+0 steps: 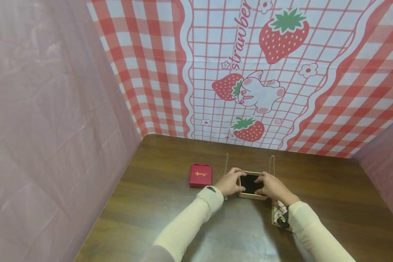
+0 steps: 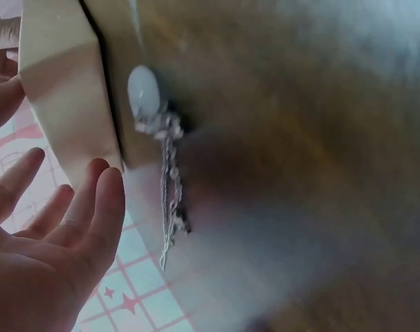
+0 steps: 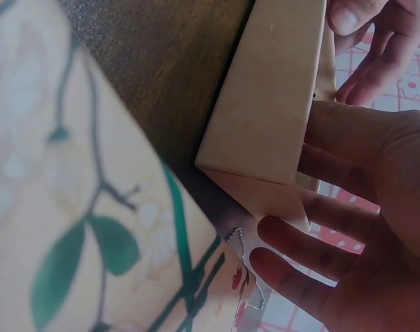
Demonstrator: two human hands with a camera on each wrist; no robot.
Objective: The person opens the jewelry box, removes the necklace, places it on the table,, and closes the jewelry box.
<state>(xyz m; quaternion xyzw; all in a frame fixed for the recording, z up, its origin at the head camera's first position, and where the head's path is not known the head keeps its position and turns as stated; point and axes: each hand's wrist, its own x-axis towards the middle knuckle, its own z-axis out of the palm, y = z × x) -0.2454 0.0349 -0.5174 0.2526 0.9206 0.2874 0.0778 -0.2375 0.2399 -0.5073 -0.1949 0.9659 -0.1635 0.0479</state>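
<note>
A light tan open box (image 1: pixel 253 196) stands on the table with a black pad (image 1: pixel 250 182) inside it. My left hand (image 1: pixel 230 182) is at its left end, thumb and index fingertip at the rim; the left wrist view shows its fingers extended beside the box corner. From the other end my right hand (image 1: pixel 272 187) reaches over the wall, with thumb and some fingers inside above the pad and the others outside. Between left hand and table lies a necklace with a white oval stone (image 2: pixel 144 91) and a silver chain (image 2: pixel 169 187).
A red box (image 1: pixel 201 176) with gold lettering sits left of the hands. Under the right forearm is a floral-printed lid (image 1: pixel 278 211), large in the right wrist view. Another thin chain (image 1: pixel 272 163) lies beyond the right hand. A strawberry-print cloth (image 1: pixel 249 91) hangs behind the table.
</note>
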